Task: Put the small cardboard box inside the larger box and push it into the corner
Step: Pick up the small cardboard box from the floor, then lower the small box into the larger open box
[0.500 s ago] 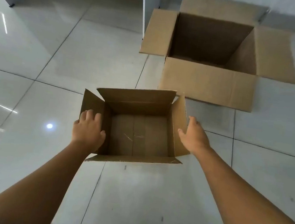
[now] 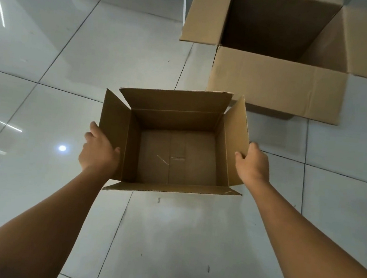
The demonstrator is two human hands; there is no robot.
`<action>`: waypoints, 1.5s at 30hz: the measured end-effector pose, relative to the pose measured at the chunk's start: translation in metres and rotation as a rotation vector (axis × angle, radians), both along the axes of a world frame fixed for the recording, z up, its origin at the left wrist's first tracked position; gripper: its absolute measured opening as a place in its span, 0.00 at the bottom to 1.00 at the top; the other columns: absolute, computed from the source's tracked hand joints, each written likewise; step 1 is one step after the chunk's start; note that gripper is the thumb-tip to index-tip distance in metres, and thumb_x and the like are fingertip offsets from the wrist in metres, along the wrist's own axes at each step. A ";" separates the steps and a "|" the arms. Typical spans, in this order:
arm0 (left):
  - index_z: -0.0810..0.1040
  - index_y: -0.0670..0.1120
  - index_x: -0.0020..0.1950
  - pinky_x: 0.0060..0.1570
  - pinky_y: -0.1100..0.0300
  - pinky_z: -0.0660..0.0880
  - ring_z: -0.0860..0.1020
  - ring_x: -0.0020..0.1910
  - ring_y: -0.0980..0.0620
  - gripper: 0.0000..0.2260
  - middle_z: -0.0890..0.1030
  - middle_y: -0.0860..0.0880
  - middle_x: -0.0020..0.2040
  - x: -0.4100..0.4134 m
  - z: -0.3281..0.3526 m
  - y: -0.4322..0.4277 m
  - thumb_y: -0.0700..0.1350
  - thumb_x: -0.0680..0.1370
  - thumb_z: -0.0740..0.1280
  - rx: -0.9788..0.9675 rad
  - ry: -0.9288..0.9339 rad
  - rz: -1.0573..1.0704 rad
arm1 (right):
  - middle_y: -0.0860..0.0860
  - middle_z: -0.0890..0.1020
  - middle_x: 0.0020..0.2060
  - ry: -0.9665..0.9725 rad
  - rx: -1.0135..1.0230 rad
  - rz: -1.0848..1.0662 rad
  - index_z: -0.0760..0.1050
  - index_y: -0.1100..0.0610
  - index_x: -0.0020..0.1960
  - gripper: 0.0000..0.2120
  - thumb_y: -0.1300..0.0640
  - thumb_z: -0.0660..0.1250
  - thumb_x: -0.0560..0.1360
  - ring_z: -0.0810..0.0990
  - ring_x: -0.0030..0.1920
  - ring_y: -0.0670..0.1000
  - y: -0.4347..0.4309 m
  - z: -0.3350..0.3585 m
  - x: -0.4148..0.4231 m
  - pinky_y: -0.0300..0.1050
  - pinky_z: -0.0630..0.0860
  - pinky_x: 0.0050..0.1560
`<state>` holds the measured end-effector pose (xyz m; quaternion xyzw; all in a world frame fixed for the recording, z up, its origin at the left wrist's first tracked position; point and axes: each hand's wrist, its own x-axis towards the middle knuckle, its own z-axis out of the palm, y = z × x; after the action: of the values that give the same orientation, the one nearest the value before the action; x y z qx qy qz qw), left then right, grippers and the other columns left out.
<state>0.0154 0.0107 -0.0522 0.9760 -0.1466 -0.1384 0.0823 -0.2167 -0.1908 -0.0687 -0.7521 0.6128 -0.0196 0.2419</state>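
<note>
Now both hands grip small box (image 2: 177, 158), previously apart

Two bare forearms in view, entering from lower corners. No sleeves visible up to frame edge. Left hand (image 2: 99, 149) bare: no glove, ring, watch or band seen. Right hand (image 2: 254, 165) likewise bare, wrist unadorned. Fingers short, nails not discernible. Rest of person outside view apart from dark sliver at bottom edge, unidentifiable.
</note>
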 end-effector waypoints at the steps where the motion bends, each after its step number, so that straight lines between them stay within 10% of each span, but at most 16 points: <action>1: 0.54 0.41 0.72 0.50 0.40 0.75 0.75 0.57 0.31 0.33 0.72 0.35 0.63 -0.001 -0.002 0.000 0.42 0.73 0.69 -0.027 0.009 0.032 | 0.61 0.80 0.52 0.000 -0.006 -0.002 0.70 0.62 0.58 0.12 0.57 0.62 0.77 0.80 0.51 0.60 0.001 -0.001 0.000 0.46 0.74 0.41; 7: 0.71 0.37 0.56 0.43 0.48 0.71 0.76 0.52 0.35 0.10 0.77 0.36 0.54 -0.018 0.001 0.010 0.41 0.79 0.59 -0.017 -0.056 -0.081 | 0.62 0.80 0.54 -0.015 -0.023 0.009 0.70 0.62 0.62 0.14 0.59 0.60 0.78 0.80 0.54 0.62 0.021 0.006 -0.011 0.48 0.77 0.47; 45: 0.70 0.36 0.55 0.37 0.51 0.63 0.77 0.47 0.32 0.11 0.80 0.33 0.50 -0.089 0.299 -0.153 0.43 0.81 0.55 -0.395 -0.296 -0.431 | 0.62 0.81 0.53 -0.143 -0.296 -0.260 0.72 0.64 0.59 0.13 0.59 0.61 0.77 0.80 0.53 0.62 -0.064 0.299 -0.105 0.50 0.77 0.50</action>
<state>-0.0737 -0.1427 0.2471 0.8971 -0.3843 0.0218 0.2167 -0.3220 -0.2551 0.2305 -0.6907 0.6765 -0.1936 0.1669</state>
